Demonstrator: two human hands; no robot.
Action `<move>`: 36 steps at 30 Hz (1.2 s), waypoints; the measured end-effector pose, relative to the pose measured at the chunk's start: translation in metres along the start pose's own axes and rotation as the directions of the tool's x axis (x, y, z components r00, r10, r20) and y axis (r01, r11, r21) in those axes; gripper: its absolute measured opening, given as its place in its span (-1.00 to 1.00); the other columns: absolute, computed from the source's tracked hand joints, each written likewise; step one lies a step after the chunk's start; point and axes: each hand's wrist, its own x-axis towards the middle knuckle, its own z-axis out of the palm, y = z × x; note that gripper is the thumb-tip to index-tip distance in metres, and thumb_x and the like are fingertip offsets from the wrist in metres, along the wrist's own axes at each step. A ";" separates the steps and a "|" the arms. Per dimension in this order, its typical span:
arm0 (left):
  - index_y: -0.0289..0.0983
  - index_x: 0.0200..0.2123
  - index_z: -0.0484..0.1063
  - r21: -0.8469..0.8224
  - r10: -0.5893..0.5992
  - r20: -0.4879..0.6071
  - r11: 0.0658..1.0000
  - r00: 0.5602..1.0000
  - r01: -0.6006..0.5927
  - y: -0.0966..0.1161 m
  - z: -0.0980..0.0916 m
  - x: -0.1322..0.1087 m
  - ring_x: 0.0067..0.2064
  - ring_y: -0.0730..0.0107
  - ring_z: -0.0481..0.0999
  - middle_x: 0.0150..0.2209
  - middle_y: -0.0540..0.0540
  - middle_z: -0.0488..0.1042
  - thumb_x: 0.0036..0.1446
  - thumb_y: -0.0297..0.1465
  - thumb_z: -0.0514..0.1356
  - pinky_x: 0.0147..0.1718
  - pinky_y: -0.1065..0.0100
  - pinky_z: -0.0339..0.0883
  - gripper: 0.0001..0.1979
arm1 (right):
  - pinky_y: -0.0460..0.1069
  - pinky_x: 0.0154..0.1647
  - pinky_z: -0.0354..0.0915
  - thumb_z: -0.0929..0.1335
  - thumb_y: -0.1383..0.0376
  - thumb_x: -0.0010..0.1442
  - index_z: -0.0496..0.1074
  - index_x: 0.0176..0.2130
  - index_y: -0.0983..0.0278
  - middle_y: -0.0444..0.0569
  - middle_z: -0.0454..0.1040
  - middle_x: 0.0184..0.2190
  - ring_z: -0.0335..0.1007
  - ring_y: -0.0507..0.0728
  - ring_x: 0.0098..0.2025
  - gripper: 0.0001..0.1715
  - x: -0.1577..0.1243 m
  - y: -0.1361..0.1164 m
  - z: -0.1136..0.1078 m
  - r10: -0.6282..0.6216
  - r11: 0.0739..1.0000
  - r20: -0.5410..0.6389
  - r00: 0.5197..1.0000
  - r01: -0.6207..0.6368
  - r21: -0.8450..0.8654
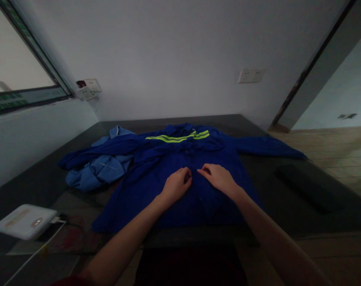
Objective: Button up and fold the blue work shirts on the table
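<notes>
A dark blue work jacket (168,202) with yellow-green reflective stripes across its chest lies spread on the dark table, its collar toward the wall. My left hand (177,183) is closed in a pinch on the jacket's lower front, just left of the middle line. Opposite it, a small gap away, my right hand (218,176) also pinches at the front, with thumb and fingers bent together. How much cloth is between the fingertips is hard to see in the dim light. The jacket's sleeves stretch out to both sides.
A crumpled lighter blue garment (98,172) lies under the left sleeve. A white box-shaped device (25,221) with a plugged-in cable sits at the front left. Toward the right edge is a dark flat object (308,187). The wall (168,59) bounds the table's far side.
</notes>
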 end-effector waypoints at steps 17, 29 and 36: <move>-0.25 -0.28 0.34 0.311 -0.078 0.192 0.950 0.978 0.015 0.003 0.009 -0.007 -0.26 0.27 0.48 -0.28 -0.10 0.47 0.22 -0.27 0.04 -0.29 0.33 0.30 -0.82 | -0.03 -0.31 0.22 0.35 0.31 0.06 0.46 -0.31 0.27 -0.05 0.50 -0.41 0.40 0.12 -0.34 -0.87 -0.003 0.007 0.024 -0.038 0.951 -0.033 0.999 0.046 0.304; -0.24 -0.20 0.30 0.322 -0.052 0.201 0.947 0.978 -0.015 0.005 0.008 -0.007 -0.25 0.22 0.51 -0.23 -0.12 0.49 0.22 -0.26 0.05 -0.34 0.33 0.30 -0.82 | 0.01 -0.11 0.26 0.27 0.34 0.17 0.38 -0.22 0.26 0.00 0.52 -0.25 0.44 0.16 -0.15 -0.85 -0.010 -0.004 0.020 -0.159 0.903 -0.153 0.975 0.206 0.377; -0.21 -0.28 0.34 0.206 -0.017 0.181 0.978 0.983 -0.021 -0.002 0.007 -0.007 -0.28 0.30 0.47 -0.28 -0.06 0.44 0.21 -0.29 0.07 -0.40 0.39 0.24 -0.86 | 0.01 -0.16 0.28 0.36 0.31 0.14 0.42 -0.18 0.25 -0.02 0.54 -0.23 0.46 0.19 -0.16 -0.81 -0.014 -0.008 0.019 -0.214 0.942 -0.088 0.973 0.229 0.243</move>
